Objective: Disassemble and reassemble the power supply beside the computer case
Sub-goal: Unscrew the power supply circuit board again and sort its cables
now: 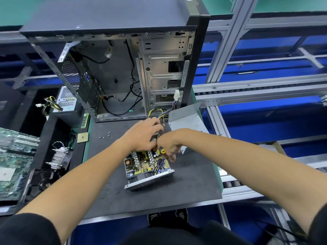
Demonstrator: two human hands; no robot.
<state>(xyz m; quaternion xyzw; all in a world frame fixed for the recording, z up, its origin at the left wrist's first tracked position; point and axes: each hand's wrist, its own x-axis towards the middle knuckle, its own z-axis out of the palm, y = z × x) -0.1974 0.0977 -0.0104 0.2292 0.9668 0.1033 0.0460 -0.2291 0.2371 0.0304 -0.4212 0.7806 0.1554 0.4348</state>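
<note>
The power supply lies open on the dark mat of the surface, just in front of the computer case, with its circuit board, coils and capacitors facing up. Its bent metal cover sits apart at the far right of the mat, leaning near the case, out of the way so the board stays reachable from above.

The left hand reaches over the far end of the unit, fingers curled down onto the bundle of yellow and black cables and the dark part beneath them. It appears to steady that end while the other hand works, though exactly what the fingers close on is hidden under the palm. The right hand is clenched around a screwdriver with a yellow-and-black handle, its tip pointed down into the board's right side (the tip itself is lost among the wires).

Judging from the bare board and the removed cover, disassembly is under way, probably at the screws fixing the board to its tray. A few loose screws lie together on the mat to the left, well clear of the hands, where they will not roll under the unit. A second power supply rests left of the case, and a motherboard lies further left.
</note>
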